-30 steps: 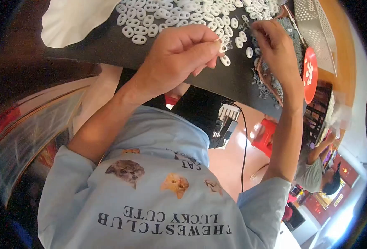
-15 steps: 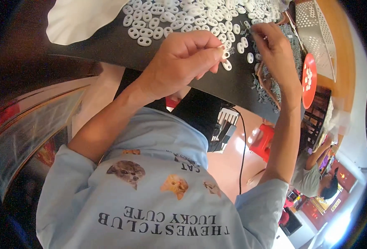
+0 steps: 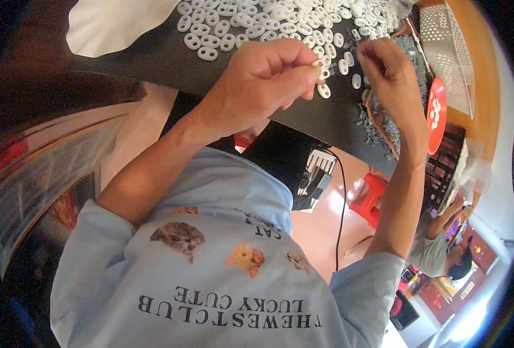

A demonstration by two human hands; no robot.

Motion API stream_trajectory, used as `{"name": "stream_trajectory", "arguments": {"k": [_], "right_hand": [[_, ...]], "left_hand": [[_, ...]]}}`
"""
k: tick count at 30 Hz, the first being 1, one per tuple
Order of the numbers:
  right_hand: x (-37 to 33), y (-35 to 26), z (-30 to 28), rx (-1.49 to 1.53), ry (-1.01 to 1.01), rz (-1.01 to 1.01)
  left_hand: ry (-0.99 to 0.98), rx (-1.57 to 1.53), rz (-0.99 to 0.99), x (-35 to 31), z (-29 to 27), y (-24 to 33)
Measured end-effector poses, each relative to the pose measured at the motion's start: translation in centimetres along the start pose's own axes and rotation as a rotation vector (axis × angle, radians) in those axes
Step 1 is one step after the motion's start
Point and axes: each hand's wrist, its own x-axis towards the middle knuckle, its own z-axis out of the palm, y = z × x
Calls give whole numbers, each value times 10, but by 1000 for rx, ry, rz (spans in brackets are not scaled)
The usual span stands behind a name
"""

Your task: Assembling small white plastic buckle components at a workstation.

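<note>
My left hand (image 3: 268, 72) is closed in a pinch near the table's front edge. Between its thumb and forefinger sits a small white oval piece with two holes (image 3: 324, 73). To the right, my right hand (image 3: 391, 72) hovers by a heap of small grey parts (image 3: 377, 134), its fingers curled inward. Whatever its fingertips hold, if anything, is hidden. Many loose white two-hole pieces (image 3: 257, 30) spread over the dark table (image 3: 152, 66) beyond my hands, a few of them lying between the two hands.
A white wavy-edged dish (image 3: 117, 26) lies at the far left. On the right are a red plate (image 3: 436, 138) with small white bits, a white perforated basket (image 3: 447, 52) and a dark crate (image 3: 444, 159). A red stool (image 3: 367, 200) stands below; another person (image 3: 434, 253) sits far right.
The view has shifted slightly, so the table's things appear a little higher and further right. My right hand's fingertips have come slightly nearer to me. My left hand keeps its pinch.
</note>
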Motion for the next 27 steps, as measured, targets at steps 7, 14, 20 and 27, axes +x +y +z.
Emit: {"name": "stream_trajectory", "arguments": {"k": [7,14,20,27], "right_hand": [[-9,-10,6,-9,-59,95],[-9,-12,6,-14,-58,131],[-1,-7,13,-74,-7,19],[5,-14,11,27,-56,133]], "left_hand": [[-34,12,-4,-1,-2,1],[-26,4,15,0,-1,2],[-27,5,8,0,-1,2],[-27,-11,3,-1,-1,2]]}}
